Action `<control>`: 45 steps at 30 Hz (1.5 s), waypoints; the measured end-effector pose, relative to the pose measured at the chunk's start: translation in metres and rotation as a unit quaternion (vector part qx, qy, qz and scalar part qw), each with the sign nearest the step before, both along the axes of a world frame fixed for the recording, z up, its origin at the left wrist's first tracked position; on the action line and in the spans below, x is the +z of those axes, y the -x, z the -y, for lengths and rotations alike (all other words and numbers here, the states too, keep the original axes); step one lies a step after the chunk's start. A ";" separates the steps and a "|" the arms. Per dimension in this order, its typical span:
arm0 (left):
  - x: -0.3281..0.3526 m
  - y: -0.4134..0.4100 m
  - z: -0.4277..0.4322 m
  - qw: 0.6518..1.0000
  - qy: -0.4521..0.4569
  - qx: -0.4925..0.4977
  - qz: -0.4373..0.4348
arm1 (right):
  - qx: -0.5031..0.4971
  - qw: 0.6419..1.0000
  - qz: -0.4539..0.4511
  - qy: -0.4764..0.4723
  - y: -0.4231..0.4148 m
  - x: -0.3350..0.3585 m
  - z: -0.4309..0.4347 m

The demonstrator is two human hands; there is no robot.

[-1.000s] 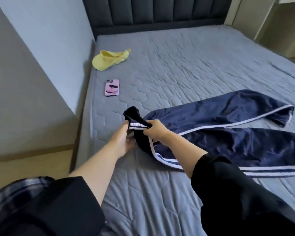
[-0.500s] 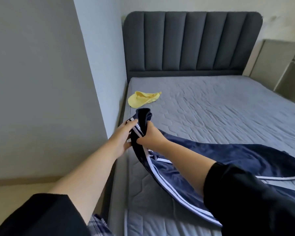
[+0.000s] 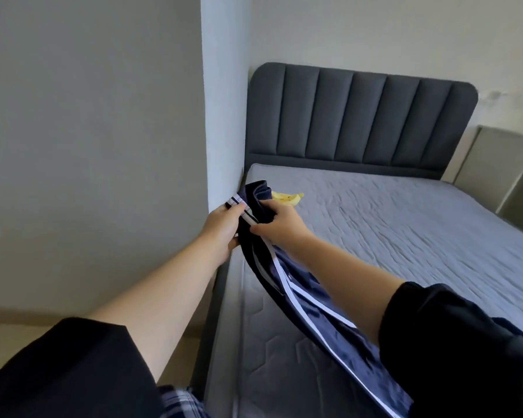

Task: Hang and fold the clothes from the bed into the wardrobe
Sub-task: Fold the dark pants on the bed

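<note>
Trousers (image 3: 302, 300) pinched by left hand (image 3: 221, 227) and right hand (image 3: 280, 223) over bed (image 3: 405, 236), unfolded; yellow cloth (image 3: 287, 198) on bed pending.

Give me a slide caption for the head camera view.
Left hand and right hand grip the end of navy striped track pants above the grey mattress.
</note>
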State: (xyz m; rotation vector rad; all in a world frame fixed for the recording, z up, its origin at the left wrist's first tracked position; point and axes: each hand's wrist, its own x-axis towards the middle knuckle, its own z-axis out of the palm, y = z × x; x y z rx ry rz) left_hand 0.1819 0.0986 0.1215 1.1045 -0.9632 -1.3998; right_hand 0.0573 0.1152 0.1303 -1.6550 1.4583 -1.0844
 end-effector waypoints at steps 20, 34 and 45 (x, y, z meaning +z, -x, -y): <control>0.252 -0.303 -0.091 0.921 0.252 0.289 0.066 | 0.362 0.881 0.279 0.124 -0.325 0.234 -0.027; 0.220 -0.330 -0.091 0.933 0.175 0.275 0.151 | 0.263 0.945 0.151 0.127 -0.295 0.204 -0.007; 0.215 -0.392 -0.110 0.676 0.255 0.507 0.470 | 0.068 0.963 -0.126 0.228 -0.260 0.196 0.032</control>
